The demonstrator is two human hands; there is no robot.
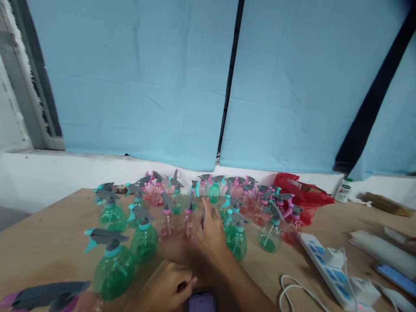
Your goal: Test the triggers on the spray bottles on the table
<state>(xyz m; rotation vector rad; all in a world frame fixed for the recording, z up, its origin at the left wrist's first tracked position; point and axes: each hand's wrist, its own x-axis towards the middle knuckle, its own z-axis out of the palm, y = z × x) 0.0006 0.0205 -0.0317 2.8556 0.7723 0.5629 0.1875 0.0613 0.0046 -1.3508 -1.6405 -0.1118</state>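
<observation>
My right hand reaches in among the spray bottles at the table's middle. Its fingers are closed around a spray bottle; a sliver of grey head shows beside them, and the rest is hidden. Left of it stand two clear pink spray bottles with upright grey heads. A green spray bottle is close to my right wrist. My left hand rests low, fingers curled in, with nothing visible in them. Beside it lies a phone. A larger green spray bottle stands to its left.
Several more green and pink bottles spread toward the wall. A red plastic bag and white bottle stand at the back right. A power strip with plugs and white cables lies at right, near another phone. Blue sheets cover the window.
</observation>
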